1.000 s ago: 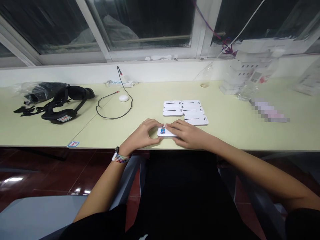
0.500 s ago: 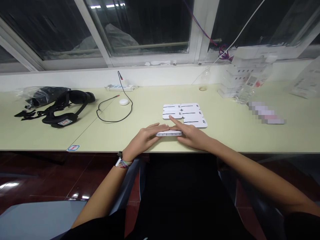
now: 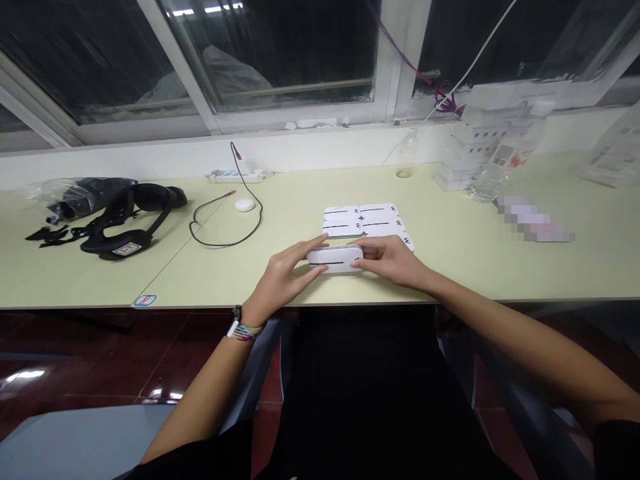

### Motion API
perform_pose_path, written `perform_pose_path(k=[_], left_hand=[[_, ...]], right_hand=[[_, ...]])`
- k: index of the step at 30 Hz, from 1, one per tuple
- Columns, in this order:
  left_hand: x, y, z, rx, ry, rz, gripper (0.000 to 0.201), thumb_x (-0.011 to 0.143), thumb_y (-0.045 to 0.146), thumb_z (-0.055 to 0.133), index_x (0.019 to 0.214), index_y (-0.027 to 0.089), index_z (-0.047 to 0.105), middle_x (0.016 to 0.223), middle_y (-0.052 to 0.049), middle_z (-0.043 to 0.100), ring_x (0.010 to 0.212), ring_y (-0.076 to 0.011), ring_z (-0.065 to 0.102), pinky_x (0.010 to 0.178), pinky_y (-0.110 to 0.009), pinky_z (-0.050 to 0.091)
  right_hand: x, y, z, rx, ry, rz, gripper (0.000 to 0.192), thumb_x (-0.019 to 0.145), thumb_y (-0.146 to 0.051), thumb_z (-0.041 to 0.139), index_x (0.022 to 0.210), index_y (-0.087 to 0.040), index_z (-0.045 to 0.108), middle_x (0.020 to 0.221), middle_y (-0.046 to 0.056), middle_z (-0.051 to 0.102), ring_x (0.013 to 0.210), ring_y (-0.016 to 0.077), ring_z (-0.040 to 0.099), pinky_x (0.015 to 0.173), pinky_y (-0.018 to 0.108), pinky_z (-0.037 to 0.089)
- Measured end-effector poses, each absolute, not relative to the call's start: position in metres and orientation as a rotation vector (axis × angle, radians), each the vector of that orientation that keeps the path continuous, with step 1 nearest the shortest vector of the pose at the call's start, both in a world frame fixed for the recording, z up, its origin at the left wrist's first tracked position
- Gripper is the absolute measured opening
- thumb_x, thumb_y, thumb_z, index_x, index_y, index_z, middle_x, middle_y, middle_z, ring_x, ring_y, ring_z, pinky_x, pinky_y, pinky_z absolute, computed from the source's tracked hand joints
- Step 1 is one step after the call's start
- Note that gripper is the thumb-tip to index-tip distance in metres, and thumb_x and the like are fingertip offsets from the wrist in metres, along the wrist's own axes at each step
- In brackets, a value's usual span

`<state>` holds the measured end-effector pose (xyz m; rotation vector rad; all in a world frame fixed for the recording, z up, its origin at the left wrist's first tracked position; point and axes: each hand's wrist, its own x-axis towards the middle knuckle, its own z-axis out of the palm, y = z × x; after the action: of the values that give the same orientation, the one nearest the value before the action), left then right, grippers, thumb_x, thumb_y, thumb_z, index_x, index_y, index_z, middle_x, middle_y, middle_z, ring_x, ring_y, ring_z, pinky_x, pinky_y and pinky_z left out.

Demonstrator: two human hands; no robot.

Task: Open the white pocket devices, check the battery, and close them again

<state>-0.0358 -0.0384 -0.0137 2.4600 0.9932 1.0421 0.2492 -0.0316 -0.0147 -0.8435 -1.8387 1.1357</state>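
Between my two hands, near the table's front edge, stands a white stack of rounded cards, its face with a black line tilted toward me. My left hand is closed on its left end, thumb below and fingers along the top. At the right end my right hand grips it, thumb on the face and fingers behind. Just beyond, several white cards lie flat side by side in two columns, each with a black line and a small mark. My right fingers partly cover the nearest card on the right.
A black headset with straps sits at the left, near a black cable and a white round case. A power strip is at the back. On the right are a plastic bottle, white boxes and a blurred-out item.
The stack has turned from lying low, its edge toward me, to standing with its face toward me. My right hand has drawn back from the flat cards and grips the stack's right end.
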Motion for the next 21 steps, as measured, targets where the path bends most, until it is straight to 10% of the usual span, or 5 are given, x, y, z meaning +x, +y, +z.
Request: perform_pose_path(k=[8, 16, 21], left_hand=[[-0.005, -0.008, 0.016, 2.864, 0.952, 0.752, 0.049, 0.106, 0.034, 0.069, 0.154, 0.035, 0.063, 0.16, -0.011, 0.062, 0.146, -0.0382, 0.058, 0.123, -0.063, 0.049], [0.025, 0.113, 0.026, 2.731, 0.95, 0.877, 0.051, 0.089, 0.026, 0.074, 0.14, 0.018, 0.072, 0.139, -0.014, 0.072, 0.127, -0.0322, 0.069, 0.114, -0.048, 0.053], [0.036, 0.169, 0.013, 2.444, 1.14, 0.73, 0.057, 0.078, 0.025, 0.082, 0.134, 0.014, 0.076, 0.138, -0.015, 0.075, 0.121, -0.0332, 0.07, 0.111, -0.048, 0.054]], right_hand=[[0.253, -0.01, -0.003, -0.975, -1.564, 1.274, 0.052, 0.078, -0.05, 0.094, 0.118, -0.018, 0.084, 0.093, 0.007, 0.084, 0.09, 0.0269, 0.079, 0.086, 0.045, 0.065], [0.284, 0.007, -0.008, -1.28, -1.803, 0.546, 0.08, 0.1, -0.042, 0.062, 0.174, -0.024, 0.037, 0.153, 0.016, 0.072, 0.127, 0.0386, 0.074, 0.103, 0.059, 0.06], [0.289, 0.008, -0.01, -1.421, -2.111, 0.347, 0.064, 0.107, -0.041, 0.052, 0.166, -0.017, 0.05, 0.164, 0.017, 0.062, 0.148, 0.0415, 0.06, 0.117, 0.061, 0.05]])
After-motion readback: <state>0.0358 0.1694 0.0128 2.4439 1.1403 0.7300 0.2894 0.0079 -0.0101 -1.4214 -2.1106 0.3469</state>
